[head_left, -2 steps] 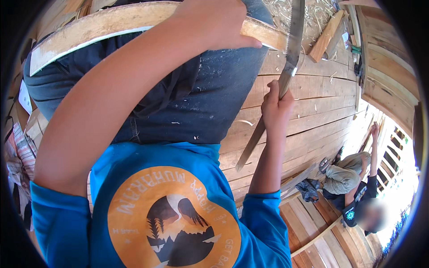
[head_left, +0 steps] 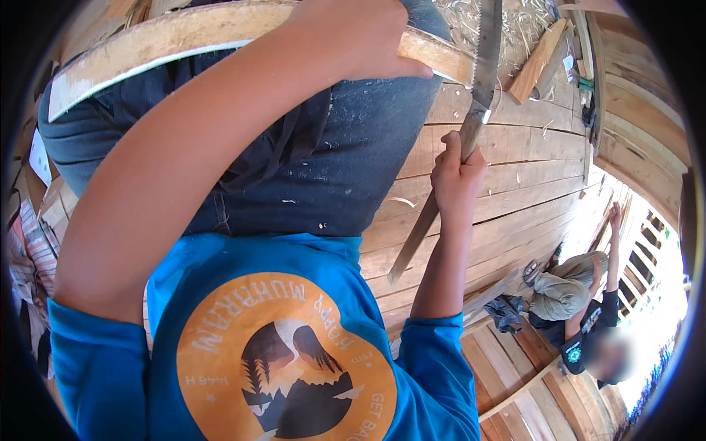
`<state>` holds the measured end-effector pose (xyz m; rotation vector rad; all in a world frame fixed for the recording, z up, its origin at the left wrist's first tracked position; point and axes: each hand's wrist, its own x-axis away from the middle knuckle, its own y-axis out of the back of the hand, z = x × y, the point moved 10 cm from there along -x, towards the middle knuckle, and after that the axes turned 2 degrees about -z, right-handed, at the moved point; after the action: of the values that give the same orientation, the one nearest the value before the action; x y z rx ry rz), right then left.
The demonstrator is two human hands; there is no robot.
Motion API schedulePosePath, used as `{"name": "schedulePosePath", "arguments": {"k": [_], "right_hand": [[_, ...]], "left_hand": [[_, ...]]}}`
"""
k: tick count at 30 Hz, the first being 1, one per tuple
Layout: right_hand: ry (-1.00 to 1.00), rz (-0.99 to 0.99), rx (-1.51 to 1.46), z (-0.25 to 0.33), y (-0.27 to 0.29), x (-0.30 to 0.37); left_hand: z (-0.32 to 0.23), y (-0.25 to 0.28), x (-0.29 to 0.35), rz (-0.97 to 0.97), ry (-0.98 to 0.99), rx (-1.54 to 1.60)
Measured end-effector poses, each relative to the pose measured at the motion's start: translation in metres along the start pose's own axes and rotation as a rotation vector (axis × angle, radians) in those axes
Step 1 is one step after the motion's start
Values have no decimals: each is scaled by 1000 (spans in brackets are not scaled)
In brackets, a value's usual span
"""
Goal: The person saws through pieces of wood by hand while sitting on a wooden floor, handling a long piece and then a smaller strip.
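My left hand (head_left: 371, 40) is closed over a long, curved strip of pale wood (head_left: 169, 37) that lies across my thighs. The strip's lower edge looks whitish, and its right end pokes out past my thumb. In my right hand (head_left: 457, 169) is a handsaw (head_left: 486, 70), gripped by its long, straight wooden handle. The saw's toothed edge faces left, right at the strip's right end. It seems to touch there, though how deep it sits cannot be made out. The upper tip of the blade runs out of the picture.
A short wooden block (head_left: 538, 62) lies on the plank floor (head_left: 507, 147), with curly wood shavings (head_left: 460, 22) at the top. On the lower right another person (head_left: 573, 294) sits near a dark plastic bag (head_left: 505, 312). Striped cloth (head_left: 33, 239) lies at the far left.
My right hand and the saw have shifted very slightly to the right. My left hand and the wood strip stay nearly where they were.
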<state>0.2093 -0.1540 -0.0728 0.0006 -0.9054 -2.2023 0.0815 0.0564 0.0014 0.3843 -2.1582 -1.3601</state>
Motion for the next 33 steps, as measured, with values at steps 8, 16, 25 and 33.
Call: {"name": "schedulePosePath", "arguments": {"k": [8,16,25,33], "right_hand": [[-190,-28,-22,0,19,57],[-143,-58,-97,1,-13,41],[-144,43,-248,-10,-9,30],[-412,146,-371,-44,6,76]], "left_hand": [[3,-22,-4,-127,-56,-73],[2,-1,6,-196,-145,10],[0,-5,2,-18,-54,-1],[3,-7,-2,91,33,-24]]}}
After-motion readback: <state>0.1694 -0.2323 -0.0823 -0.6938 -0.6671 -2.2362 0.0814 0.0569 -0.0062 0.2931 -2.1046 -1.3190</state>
